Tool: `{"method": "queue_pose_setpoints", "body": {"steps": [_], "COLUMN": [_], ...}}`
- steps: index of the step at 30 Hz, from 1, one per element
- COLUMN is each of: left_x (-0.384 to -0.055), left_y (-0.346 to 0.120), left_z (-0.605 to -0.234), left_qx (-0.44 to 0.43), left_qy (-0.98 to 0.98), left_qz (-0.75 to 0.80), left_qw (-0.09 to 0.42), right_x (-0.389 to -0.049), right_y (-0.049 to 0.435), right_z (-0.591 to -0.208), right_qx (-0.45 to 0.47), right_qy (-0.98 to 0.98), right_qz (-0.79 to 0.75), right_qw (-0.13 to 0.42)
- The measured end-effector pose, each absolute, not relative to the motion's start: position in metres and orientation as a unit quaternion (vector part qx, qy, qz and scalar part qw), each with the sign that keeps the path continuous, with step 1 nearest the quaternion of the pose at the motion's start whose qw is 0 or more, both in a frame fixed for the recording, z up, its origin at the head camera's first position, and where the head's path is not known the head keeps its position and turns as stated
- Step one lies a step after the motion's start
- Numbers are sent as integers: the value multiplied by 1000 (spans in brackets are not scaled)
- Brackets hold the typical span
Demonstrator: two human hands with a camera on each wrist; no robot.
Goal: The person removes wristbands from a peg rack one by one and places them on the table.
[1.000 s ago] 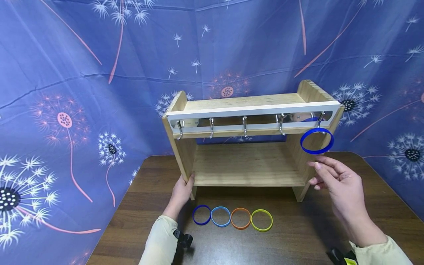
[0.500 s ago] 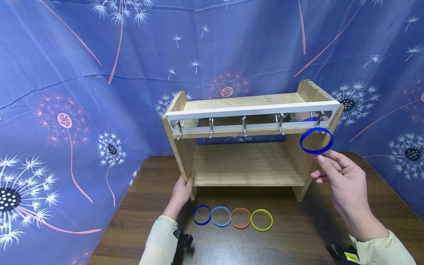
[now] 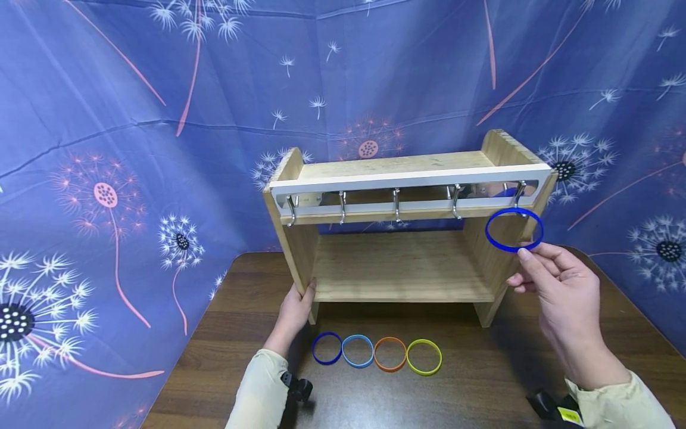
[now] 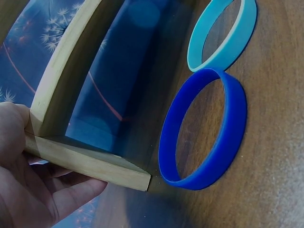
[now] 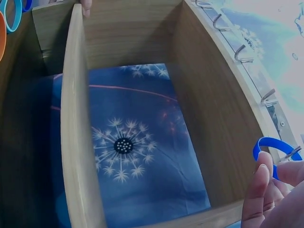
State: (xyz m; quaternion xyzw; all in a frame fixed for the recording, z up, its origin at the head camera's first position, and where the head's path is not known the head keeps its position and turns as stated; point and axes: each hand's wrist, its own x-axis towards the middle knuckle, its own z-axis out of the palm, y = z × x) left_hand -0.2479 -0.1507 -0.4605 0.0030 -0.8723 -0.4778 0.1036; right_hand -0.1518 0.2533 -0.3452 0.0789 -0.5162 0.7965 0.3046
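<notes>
A blue silicone wristband [image 3: 494, 243] is at the rightmost metal hook [image 3: 519, 193] of a small wooden shelf [image 3: 402, 268]. My right hand [image 3: 568, 304] pinches the band's lower edge between thumb and fingers. In the right wrist view, the wristband [image 5: 273, 141] surrounds the tip of that end hook [image 5: 293, 152]. On the opposite side, my left hand [image 3: 292, 311] grips the shelf's left side panel near its foot; in the left wrist view, its thumb and fingers lie on either side of the wooden board [image 4: 90, 159].
Before the shelf, a row of wristbands lies on the brown table [image 3: 214, 369]: dark blue [image 3: 327, 363], light blue [image 3: 357, 366], orange [image 3: 390, 370] and yellow [image 3: 424, 373]. Several other hooks bear nothing along the white rail [image 3: 370, 179]. A patterned blue cloth [image 3: 134, 71] hangs behind.
My right hand has moved slightly right and up, and its thumb and fingers now meet the band's lower rim. The band has shifted a little right. My left hand stays put.
</notes>
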Motion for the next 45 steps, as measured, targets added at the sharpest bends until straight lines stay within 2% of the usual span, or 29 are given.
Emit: {"method": "queue_pose_setpoints", "body": {"steps": [10, 17, 45], "left_x": [-248, -249, -251], "left_y": [-151, -151, -152], "left_z": [-461, -463, -465], "left_qx": [6, 5, 6], "left_qy": [-873, -875, -877], "left_qz": [-478, -475, -470], "left_qw": [99, 100, 102], "right_x": [-149, -145, -125], "right_y": [248, 247, 241], "right_z": [-337, -336, -363], "right_qx": [48, 77, 111], "right_qy": [-472, -468, -506], "right_qz": [813, 809, 807], "right_qw": [338, 347, 284]}}
